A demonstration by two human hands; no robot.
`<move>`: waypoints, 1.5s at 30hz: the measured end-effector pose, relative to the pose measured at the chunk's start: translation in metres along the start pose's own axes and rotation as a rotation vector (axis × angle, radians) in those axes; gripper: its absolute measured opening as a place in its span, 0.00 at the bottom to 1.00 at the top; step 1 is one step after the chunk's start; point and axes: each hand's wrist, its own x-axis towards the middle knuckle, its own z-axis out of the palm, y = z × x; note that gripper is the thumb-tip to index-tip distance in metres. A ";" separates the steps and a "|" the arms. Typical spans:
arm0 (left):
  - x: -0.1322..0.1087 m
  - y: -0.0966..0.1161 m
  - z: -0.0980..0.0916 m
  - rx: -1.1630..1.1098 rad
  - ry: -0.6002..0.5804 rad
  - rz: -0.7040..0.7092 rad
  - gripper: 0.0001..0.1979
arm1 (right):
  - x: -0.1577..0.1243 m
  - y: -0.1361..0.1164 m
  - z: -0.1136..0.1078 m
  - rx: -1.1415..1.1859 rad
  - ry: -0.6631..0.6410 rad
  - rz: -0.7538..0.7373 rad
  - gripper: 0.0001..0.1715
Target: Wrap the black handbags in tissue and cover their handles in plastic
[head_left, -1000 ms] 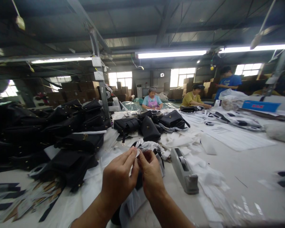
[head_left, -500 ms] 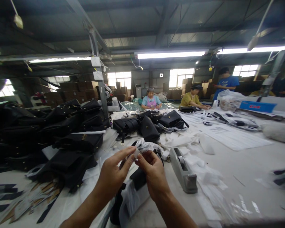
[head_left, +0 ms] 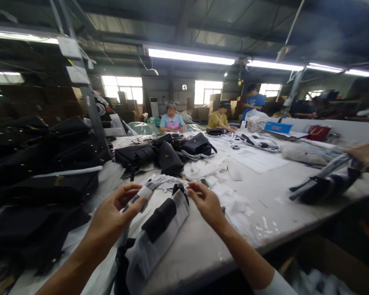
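In front of me a black handbag (head_left: 159, 220), partly covered with white wrapping, lies on the table. Its strap (head_left: 169, 179), wrapped in whitish film, arches above it between my hands. My left hand (head_left: 115, 211) grips the wrapped strap at its left end, thumb and fingers pinched around it. At the other end, my right hand (head_left: 207, 205) has thumb and fingertips closed on the strap beside the bag's top. The right fingertips partly hide what they pinch.
Black bags (head_left: 58, 186) are piled at the left, with more bags (head_left: 169, 157) ahead. White paper pieces (head_left: 230, 200) litter the table (head_left: 258, 196). At the right, another person's hand (head_left: 367, 155) holds a wrapped black bag (head_left: 332, 186). Below the edge stands an open carton (head_left: 329, 254).
My view has turned right. My hands, close together at the strap before, are now apart with the strap stretched between them. Another person's hand and bag have come into view at the right.
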 end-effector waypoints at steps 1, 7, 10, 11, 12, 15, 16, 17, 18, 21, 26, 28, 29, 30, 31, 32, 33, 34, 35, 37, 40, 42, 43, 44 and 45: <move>0.000 -0.001 -0.001 -0.018 0.001 -0.024 0.30 | 0.003 0.018 -0.022 -0.188 0.070 0.069 0.21; 0.002 -0.003 0.000 -0.071 0.010 -0.090 0.32 | 0.012 0.091 -0.098 -0.413 0.012 0.356 0.20; 0.003 -0.002 0.001 -0.084 -0.004 -0.094 0.31 | 0.013 0.101 -0.099 -0.378 -0.054 0.463 0.23; 0.003 -0.002 0.002 -0.084 -0.006 -0.093 0.31 | 0.013 0.101 -0.098 -0.353 -0.068 0.495 0.22; 0.003 -0.002 0.002 -0.082 -0.008 -0.090 0.31 | 0.014 0.101 -0.097 -0.323 -0.079 0.526 0.22; 0.004 -0.002 0.002 -0.068 -0.007 -0.082 0.30 | 0.016 0.096 -0.097 -0.218 -0.094 0.607 0.22; 0.004 -0.002 0.002 -0.064 -0.007 -0.076 0.31 | 0.016 0.093 -0.098 -0.181 -0.089 0.626 0.23; 0.004 -0.003 0.002 -0.060 -0.004 -0.070 0.31 | 0.016 0.090 -0.099 -0.146 -0.079 0.638 0.23; 0.005 -0.003 0.002 -0.058 0.002 -0.063 0.31 | 0.015 0.086 -0.100 -0.113 -0.063 0.640 0.24; 0.005 -0.005 0.001 -0.045 0.019 -0.046 0.30 | 0.007 0.071 -0.102 -0.024 0.010 0.609 0.26; 0.002 0.001 0.003 -0.027 0.007 -0.060 0.29 | -0.020 0.060 -0.100 0.112 0.085 0.624 0.25; 0.000 0.003 0.004 -0.042 0.006 -0.066 0.29 | -0.035 0.070 -0.096 0.155 0.112 0.654 0.25; 0.000 0.003 0.004 -0.050 0.005 -0.071 0.29 | -0.042 0.077 -0.093 0.172 0.132 0.664 0.25; 0.001 0.002 0.004 -0.054 0.001 -0.077 0.29 | -0.049 0.085 -0.091 0.183 0.153 0.669 0.25; 0.002 0.001 0.003 -0.053 -0.003 -0.084 0.30 | -0.055 0.094 -0.088 0.189 0.175 0.670 0.25; 0.003 -0.001 0.003 -0.048 -0.005 -0.090 0.30 | -0.060 0.100 -0.086 0.192 0.192 0.667 0.24; 0.003 -0.003 0.002 -0.041 -0.006 -0.094 0.30 | -0.063 0.105 -0.084 0.193 0.204 0.660 0.24; 0.004 -0.004 0.002 -0.033 -0.006 -0.092 0.30 | -0.066 0.106 -0.081 0.195 0.210 0.649 0.24; 0.005 -0.005 0.002 -0.027 -0.005 -0.087 0.30 | -0.067 0.102 -0.078 0.201 0.208 0.633 0.24; 0.004 -0.004 0.003 -0.027 0.000 -0.054 0.28 | -0.066 0.081 -0.067 0.226 0.169 0.568 0.24; 0.002 -0.001 0.007 -0.027 0.004 0.020 0.24 | -0.056 0.021 -0.039 0.295 0.008 0.364 0.21; 0.000 0.001 0.009 -0.007 -0.004 0.058 0.21 | -0.049 -0.026 -0.017 0.394 -0.165 0.226 0.23; -0.001 0.001 0.010 0.007 -0.008 0.072 0.21 | -0.045 -0.047 -0.005 0.463 -0.231 0.167 0.25; -0.002 0.001 0.010 0.021 -0.011 0.090 0.20 | -0.041 -0.065 0.007 0.516 -0.285 0.113 0.25; -0.003 0.000 0.010 0.034 -0.012 0.113 0.19 | -0.038 -0.080 0.017 0.557 -0.320 0.071 0.26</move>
